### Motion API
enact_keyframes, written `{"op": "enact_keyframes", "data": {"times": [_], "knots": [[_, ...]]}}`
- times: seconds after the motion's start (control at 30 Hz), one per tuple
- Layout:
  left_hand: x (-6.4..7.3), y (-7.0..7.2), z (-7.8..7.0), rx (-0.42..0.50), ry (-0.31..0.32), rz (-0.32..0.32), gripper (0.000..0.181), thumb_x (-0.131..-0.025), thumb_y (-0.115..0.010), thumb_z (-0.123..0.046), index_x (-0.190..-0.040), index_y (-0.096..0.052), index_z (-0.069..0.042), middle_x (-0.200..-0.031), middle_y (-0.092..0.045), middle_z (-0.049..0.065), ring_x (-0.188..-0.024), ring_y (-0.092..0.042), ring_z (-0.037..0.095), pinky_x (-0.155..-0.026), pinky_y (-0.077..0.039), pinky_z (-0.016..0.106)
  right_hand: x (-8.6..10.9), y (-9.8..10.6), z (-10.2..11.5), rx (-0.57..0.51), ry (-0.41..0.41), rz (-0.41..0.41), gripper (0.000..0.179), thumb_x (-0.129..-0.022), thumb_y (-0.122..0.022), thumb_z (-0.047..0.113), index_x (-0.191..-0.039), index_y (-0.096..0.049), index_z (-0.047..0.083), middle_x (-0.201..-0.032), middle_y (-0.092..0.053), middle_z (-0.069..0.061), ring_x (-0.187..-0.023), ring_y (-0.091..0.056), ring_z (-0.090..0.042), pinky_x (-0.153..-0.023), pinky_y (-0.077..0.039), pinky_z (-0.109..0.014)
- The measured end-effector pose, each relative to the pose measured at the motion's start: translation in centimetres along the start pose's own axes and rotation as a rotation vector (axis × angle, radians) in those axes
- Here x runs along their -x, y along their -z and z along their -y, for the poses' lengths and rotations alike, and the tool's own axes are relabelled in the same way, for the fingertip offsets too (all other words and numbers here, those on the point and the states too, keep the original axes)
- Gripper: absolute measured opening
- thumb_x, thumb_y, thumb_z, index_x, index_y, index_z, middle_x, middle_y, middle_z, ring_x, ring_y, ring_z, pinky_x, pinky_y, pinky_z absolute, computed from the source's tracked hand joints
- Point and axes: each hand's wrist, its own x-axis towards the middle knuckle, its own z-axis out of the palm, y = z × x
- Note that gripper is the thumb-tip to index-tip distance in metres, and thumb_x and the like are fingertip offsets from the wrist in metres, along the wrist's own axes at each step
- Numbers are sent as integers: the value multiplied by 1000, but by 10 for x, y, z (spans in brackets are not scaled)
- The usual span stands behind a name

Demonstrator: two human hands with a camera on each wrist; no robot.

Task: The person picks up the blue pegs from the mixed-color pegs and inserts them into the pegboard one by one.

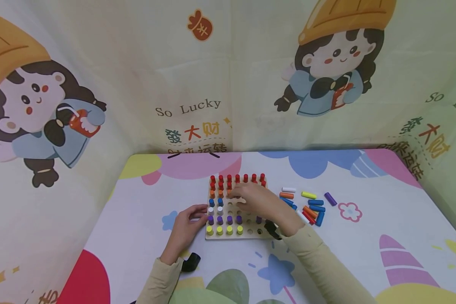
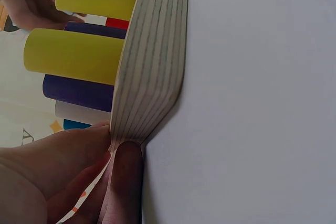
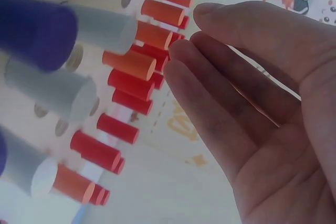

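Note:
A wooden pegboard (image 1: 235,236) carries rows of red, orange, blue, white, purple and yellow pegs. My left hand (image 1: 188,226) rests its fingertips against the board's left edge. Up close in the left wrist view, the thumb and a finger (image 2: 128,177) touch the side near a corner, beside yellow pegs (image 2: 73,56). Over the board, my right hand (image 1: 259,202) reaches to the orange row. In the right wrist view its fingers are extended with no peg between them, close to an orange peg (image 3: 163,12). Part of the board is hidden under this hand.
Loose pegs lie right of the board, among them a purple peg (image 1: 330,199), a yellow peg (image 1: 309,195) and a white peg (image 1: 289,189). The table (image 1: 137,236) has a printed cloth, and a patterned curtain (image 1: 251,118) hangs behind it.

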Motion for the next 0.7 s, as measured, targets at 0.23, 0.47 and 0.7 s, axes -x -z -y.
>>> {"op": "enact_keyframes", "data": {"times": [0.23,0.47,0.7], "knots": [[0,1,1,-2,5,2,33,-92,-71,-14,-124,-67,-12,-116,-70,3,-100,-68,16,-85,-58,29,10,3,-7,24,1,-22,29,-84,-79,12,-112,-73,9,-108,-70,-4,-99,-66,-18,-89,-57,-36],[-1,0,3,-3,20,7,33,-92,-72,-16,-125,-67,-12,-117,-70,3,-101,-68,17,-87,-58,31,20,5,-12,38,-16,-38,26,-84,-79,12,-109,-74,11,-107,-70,-3,-97,-66,-18,-87,-58,-36],[-1,0,2,-5,21,7,34,-92,-71,-17,-125,-67,-12,-118,-70,3,-101,-67,17,-86,-58,31,27,9,-18,6,-70,-12,25,-86,-78,12,-110,-73,10,-110,-70,-5,-101,-66,-21,-90,-57,-39]]}}
